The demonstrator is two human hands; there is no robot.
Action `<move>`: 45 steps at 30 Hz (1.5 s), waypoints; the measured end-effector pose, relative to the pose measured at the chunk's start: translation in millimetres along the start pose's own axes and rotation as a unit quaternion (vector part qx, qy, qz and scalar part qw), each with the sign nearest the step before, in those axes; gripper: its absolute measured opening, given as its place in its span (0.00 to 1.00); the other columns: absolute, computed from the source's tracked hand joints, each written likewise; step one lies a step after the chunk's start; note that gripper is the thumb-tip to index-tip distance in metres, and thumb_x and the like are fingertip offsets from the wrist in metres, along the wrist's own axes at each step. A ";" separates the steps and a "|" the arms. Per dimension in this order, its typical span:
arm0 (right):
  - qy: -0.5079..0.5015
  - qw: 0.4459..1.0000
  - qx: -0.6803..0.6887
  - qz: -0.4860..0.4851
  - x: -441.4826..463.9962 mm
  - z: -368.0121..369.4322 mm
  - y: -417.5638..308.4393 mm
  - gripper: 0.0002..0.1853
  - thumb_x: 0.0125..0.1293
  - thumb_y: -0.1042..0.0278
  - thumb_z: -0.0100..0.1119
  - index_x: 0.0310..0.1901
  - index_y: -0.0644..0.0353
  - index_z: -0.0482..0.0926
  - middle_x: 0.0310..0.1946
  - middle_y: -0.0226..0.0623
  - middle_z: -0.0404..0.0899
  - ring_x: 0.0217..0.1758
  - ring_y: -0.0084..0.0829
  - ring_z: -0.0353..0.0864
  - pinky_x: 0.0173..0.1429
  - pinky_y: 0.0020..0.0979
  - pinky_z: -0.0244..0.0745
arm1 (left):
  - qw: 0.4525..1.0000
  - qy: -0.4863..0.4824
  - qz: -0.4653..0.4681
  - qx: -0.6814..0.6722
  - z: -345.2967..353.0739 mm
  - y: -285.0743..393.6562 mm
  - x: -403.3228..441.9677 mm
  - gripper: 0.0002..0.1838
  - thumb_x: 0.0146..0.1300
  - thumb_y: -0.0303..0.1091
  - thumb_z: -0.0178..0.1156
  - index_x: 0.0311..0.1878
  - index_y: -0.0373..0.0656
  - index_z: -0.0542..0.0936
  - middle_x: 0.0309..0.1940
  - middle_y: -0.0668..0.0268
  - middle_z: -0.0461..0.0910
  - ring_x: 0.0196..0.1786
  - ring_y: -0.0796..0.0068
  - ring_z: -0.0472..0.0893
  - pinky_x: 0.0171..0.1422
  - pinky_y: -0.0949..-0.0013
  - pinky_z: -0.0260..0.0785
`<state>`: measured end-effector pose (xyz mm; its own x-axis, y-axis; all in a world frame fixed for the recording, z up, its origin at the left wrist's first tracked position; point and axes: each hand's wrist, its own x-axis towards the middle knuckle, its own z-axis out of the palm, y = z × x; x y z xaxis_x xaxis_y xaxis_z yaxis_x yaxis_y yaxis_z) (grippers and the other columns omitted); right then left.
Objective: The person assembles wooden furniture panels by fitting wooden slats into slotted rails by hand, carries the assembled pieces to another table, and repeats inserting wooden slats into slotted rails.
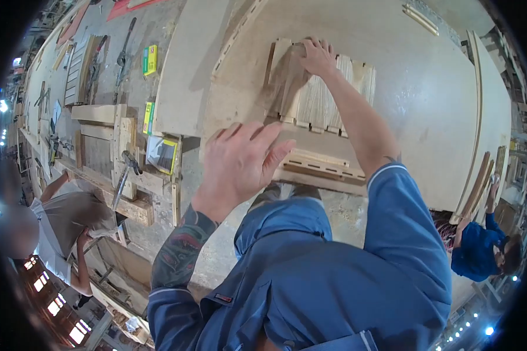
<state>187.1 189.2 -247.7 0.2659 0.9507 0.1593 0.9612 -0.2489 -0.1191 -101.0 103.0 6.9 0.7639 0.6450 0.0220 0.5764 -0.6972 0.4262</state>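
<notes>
Right hand [318, 57] rests at the far edge of the wooden slats [310, 105] — gripping or merely touching, I cannot tell — while the left hand [238, 161] hovers open. The slats lie mid-bench [427, 88], a slotted strip [328, 169] nearer the edge, broad surface stretching right.

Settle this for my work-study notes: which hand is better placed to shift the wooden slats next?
Probably the right hand: it is at the far end of the wooden slats, while the left hand appears raised, touching none.
</notes>
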 end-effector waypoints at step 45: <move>-0.223 0.898 0.369 -0.085 -170.5 -129.2 -60.6 0.16 0.64 0.56 0.61 0.47 0.58 0.84 0.41 0.46 0.84 0.45 0.51 0.84 0.47 0.48 0.78 | 0.999 0.000 0.029 0.013 19.5 33.1 -9.5 0.22 0.70 0.54 0.57 0.55 0.50 0.83 0.49 0.58 0.81 0.50 0.57 0.82 0.48 0.55 0.75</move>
<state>93.1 18.3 -141.0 -0.0942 0.9838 -0.1522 0.6315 -0.0591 -0.7731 -83.5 67.7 3.1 0.7965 0.6029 0.0454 0.5384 -0.7415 0.4004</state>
